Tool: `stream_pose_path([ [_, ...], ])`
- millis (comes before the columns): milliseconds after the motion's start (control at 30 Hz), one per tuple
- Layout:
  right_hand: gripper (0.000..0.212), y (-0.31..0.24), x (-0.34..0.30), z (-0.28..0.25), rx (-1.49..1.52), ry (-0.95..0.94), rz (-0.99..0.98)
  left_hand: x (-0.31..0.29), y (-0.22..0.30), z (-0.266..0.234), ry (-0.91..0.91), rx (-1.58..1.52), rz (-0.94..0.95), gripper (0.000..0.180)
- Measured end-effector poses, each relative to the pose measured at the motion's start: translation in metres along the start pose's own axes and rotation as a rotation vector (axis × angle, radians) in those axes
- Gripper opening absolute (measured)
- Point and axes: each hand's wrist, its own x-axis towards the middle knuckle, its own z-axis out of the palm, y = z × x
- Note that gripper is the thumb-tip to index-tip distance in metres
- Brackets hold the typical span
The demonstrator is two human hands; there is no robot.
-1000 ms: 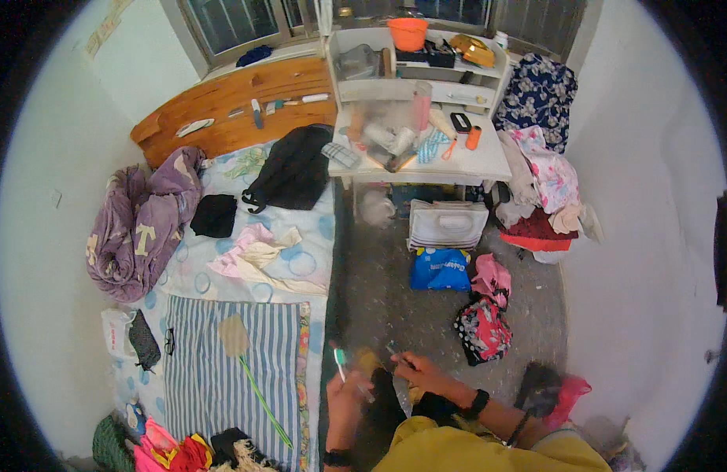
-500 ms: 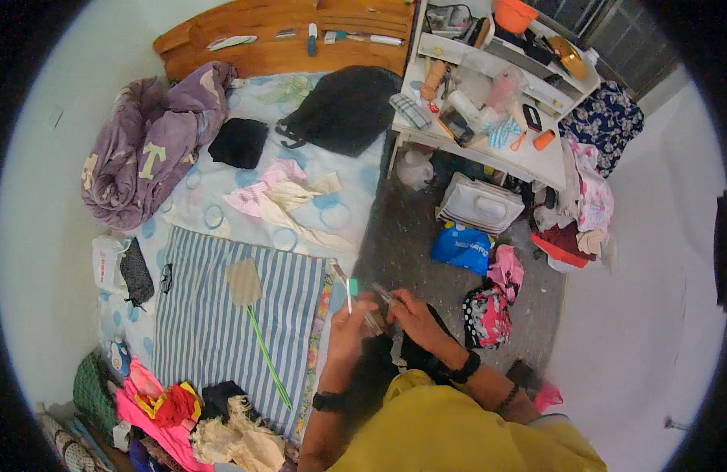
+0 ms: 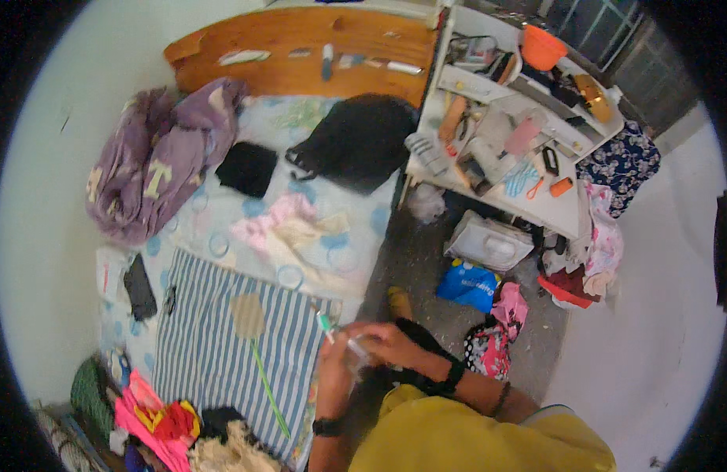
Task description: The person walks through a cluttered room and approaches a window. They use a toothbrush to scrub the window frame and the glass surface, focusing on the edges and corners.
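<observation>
My left hand (image 3: pixel 334 368) is closed around a thin white-and-green stick (image 3: pixel 324 322) with a dark narrow tip, which points up and away past the fingers. My right hand (image 3: pixel 389 344) meets it from the right, its fingers closed on a clear plastic piece (image 3: pixel 359 348) between the two hands. Motion blurs that piece, so its exact kind cannot be made out. Both hands are in front of my body, by the near right edge of a blue-and-white striped mat (image 3: pixel 214 346). On the mat lies a fly swatter (image 3: pixel 247 316) with a green handle.
The bed holds a purple blanket (image 3: pixel 151 189), a black backpack (image 3: pixel 359 141), folded black cloth (image 3: pixel 247 168) and pink cloth (image 3: pixel 273 222). A cluttered white desk (image 3: pixel 505 197) stands at the far right. Bags, including a blue one (image 3: pixel 467 285), sit on the floor. Clothes (image 3: pixel 155 413) are heaped near left.
My hands have come closer together and lower in the picture, and the stick now leans further left. The whole view has shifted, and a yellowish foot or shoe shows beside the bed.
</observation>
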Motion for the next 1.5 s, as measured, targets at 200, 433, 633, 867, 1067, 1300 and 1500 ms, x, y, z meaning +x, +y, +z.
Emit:
stream_pose_path([
  [200,0.028,0.002,0.037,-0.051,0.011,-0.066,0.077,0.059,-0.012,0.012,-0.011,-0.055,0.022,0.034],
  [433,0.026,-0.016,0.063,-0.129,-0.211,-0.039,-0.037,0.103,0.003,0.077,0.156,0.104,0.023,0.03],
  [633,0.027,-0.019,0.08,-0.16,-0.286,-0.01,-0.061,0.118,-0.002,0.088,0.309,0.259,-0.016,0.031],
  [867,0.027,-0.037,0.088,-0.166,-0.287,-0.034,-0.154,0.138,-0.008,0.096,0.334,0.042,-0.045,0.032],
  [1067,0.024,-0.046,0.091,-0.168,-0.357,-0.08,-0.218,0.149,-0.001,0.11,0.364,0.023,0.012,0.029],
  [1300,0.024,-0.069,0.096,-0.176,-0.38,-0.071,-0.266,0.156,0.014,0.123,0.333,0.137,-0.008,0.025],
  [1500,0.024,-0.057,0.117,-0.182,-0.337,-0.078,-0.214,0.164,0.037,0.152,0.272,0.299,0.033,0.025],
])
